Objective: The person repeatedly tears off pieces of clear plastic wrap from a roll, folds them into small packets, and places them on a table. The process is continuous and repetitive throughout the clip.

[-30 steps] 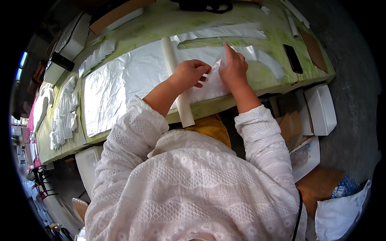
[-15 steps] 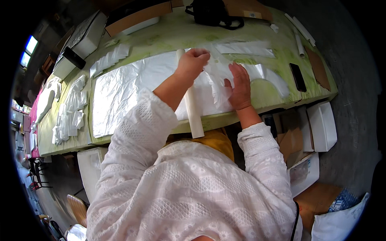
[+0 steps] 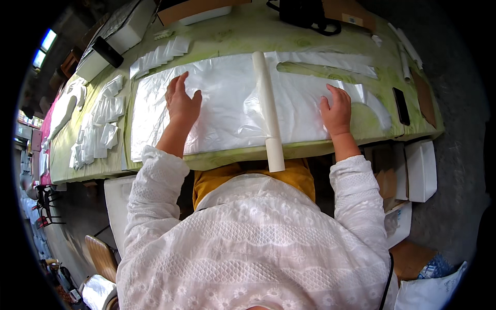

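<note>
A stack of thin, shiny plastic film (image 3: 222, 103) lies spread over the green-covered table before me. Across it rests a pale tube (image 3: 267, 108), its near end jutting past the table's edge, with crumpled film along its left side. My left hand (image 3: 183, 102) is over the left part of the film, fingers apart, holding nothing. Near the right end of the film is my right hand (image 3: 337, 109), also empty, its fingers loosely curled and thumb apart. Whether either hand touches the film, I cannot tell.
Folded clear plastic pieces (image 3: 98, 124) lie in rows at the left, with more (image 3: 160, 56) behind. A black phone (image 3: 400, 106) and white rolls (image 3: 405, 49) are at the right. A black bag (image 3: 305, 13) sits at the back. Boxes (image 3: 419, 170) stand below the right edge.
My left hand has left the tube and moved left; my right hand has moved right. The raised film now lies flat. The whole view has also shifted slightly.
</note>
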Motion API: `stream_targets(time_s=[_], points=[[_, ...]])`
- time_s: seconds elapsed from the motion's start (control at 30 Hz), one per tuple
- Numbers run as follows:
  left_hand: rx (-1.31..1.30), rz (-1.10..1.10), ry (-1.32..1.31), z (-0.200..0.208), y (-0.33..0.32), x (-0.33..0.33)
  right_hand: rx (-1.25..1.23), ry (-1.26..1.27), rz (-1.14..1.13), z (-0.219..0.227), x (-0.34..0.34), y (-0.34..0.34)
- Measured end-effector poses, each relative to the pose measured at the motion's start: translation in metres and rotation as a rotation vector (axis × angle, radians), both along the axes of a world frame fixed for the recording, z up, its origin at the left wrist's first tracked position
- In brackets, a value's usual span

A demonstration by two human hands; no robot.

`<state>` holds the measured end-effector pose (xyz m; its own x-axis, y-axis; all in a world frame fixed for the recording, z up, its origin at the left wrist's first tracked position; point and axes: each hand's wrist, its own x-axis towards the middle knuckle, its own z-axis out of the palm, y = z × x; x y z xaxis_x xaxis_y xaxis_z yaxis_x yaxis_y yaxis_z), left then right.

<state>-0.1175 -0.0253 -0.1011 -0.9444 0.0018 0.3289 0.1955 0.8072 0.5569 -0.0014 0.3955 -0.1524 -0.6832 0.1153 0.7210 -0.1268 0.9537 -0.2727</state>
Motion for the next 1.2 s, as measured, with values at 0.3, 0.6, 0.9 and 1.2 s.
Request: stream_targets(time_s=[0.3, 0.6, 0.9, 1.2], points=[[-0.222, -0.546, -0.119, -0.021, 0.08, 0.079, -0.108, -0.138, 0.341, 0.043, 0.035, -0.096], [-0.371, -0.587, -0.236, -0.012, 0.079, 0.086, -0.395, -0.3, 0.53, 0.041, 0.064, -0.17], [0.017, -0.815, 0.139, 0.022, 0.08, 0.06, -0.281, -0.368, 0.638, 0.069, 0.058, -0.182], [-0.047, -0.724, -0.021, 0.001, 0.051, 0.077, 0.0, -0.309, 0.164, 0.038, -0.005, -0.152]])
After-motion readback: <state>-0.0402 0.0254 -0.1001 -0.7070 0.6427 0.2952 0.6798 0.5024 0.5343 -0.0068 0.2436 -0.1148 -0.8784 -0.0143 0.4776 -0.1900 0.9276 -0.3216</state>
